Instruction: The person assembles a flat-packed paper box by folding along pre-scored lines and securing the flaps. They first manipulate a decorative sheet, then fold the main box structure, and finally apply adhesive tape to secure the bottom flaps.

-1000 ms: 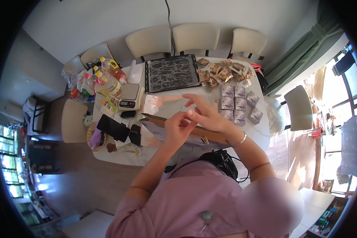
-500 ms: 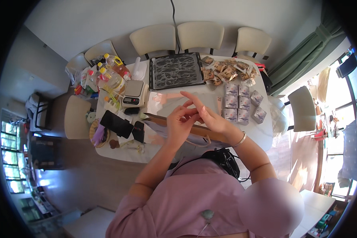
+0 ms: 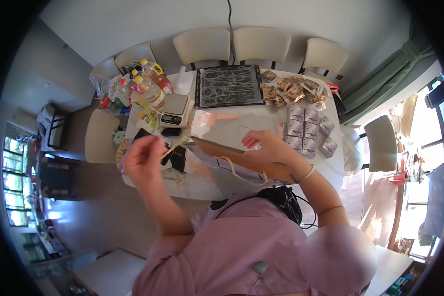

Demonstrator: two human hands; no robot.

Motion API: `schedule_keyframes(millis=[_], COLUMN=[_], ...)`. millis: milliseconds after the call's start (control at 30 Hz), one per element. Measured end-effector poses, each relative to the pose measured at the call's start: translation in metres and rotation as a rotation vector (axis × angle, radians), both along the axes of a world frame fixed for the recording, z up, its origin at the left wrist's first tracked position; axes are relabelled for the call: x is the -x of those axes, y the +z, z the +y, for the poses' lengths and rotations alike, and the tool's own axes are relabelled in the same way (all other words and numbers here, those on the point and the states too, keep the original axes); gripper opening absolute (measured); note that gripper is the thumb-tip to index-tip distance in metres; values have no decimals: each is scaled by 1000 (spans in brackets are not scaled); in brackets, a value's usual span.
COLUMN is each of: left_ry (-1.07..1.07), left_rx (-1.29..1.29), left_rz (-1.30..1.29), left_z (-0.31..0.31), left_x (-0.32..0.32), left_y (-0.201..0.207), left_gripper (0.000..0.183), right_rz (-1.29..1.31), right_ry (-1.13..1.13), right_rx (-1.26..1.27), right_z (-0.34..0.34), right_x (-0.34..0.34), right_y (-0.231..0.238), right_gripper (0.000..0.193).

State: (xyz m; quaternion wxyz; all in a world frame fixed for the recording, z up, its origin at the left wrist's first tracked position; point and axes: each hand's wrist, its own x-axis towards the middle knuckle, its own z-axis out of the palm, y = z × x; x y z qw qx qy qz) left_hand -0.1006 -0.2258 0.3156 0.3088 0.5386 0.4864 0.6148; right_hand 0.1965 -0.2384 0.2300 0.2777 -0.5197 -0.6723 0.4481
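Along the near edge of the table [image 3: 330, 170], a bag [image 3: 276, 170] is gaping, brown inside. The left hand [image 3: 145, 157] is bunching its fingers, apparently pinching a cord [image 3: 173, 148] off the bag's left corner. Over the mouth, the right hand [image 3: 264, 145] is curling its fingers; whether they are gripping the rim, I can't tell. I'm judging that bracing the rim and keeping the cord untwisted would help. Boxes [image 3: 310, 130] are showing printing, too small for my reading.
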Motion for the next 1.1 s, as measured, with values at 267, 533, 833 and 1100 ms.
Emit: schedule_keyframes(millis=[267,533,833,1100], left_ry=[-283,-248,-130,-86], left_rx=[-12,-107,-130,-176], left_rz=[698,690,751,826], left_z=[4,25,26,30], left_x=[-53,-61,-83,-86], left_y=[-75,-93,-97,-103], left_gripper=[13,9,8,9], right_rz=[-179,-198,-110,-62], right_ry=[46,75,89,42], right_rx=[-132,-168,-236,-162], right_z=[29,37,56,58], right_x=[33,35,20,16], right_y=[7,3,-20,-25], right_gripper=[23,15,26,25])
